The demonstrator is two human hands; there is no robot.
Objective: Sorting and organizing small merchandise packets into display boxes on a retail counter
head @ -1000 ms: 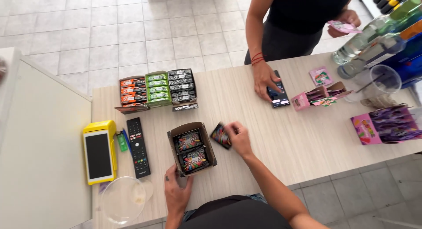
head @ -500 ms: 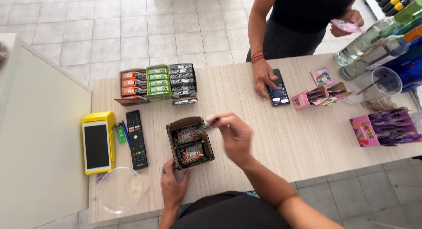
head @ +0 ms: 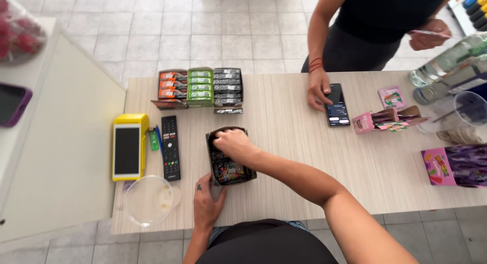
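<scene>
Cardboard display box (head: 229, 180) of small colourful packets is sitting on the pale wooden counter (head: 284, 137), directly in front of the person wearing the camera, just beyond their body. Its long axis is running away from them, near end toward the body and far end toward the row of gum boxes (head: 200, 86).

Right hand (head: 234, 145) is reaching across from the right and curling down into the far end of the box, fingers bent inward among the packets; whether it is gripping a packet cannot be told, since the knuckles are hiding the fingertips. Left hand (head: 207, 200) is coming up from the counter's near edge and pressing against the near end of the box, fingers wrapping its corner to brace it. Both hands are touching the box, one at each end.

Left of the box, a black remote control (head: 170, 147) and a yellow card terminal (head: 128, 147) are lying parallel to it, with a clear plastic bowl (head: 148, 199) nearer the edge. Across the counter, another person's hand (head: 318, 89) is resting on a phone (head: 337, 106).
</scene>
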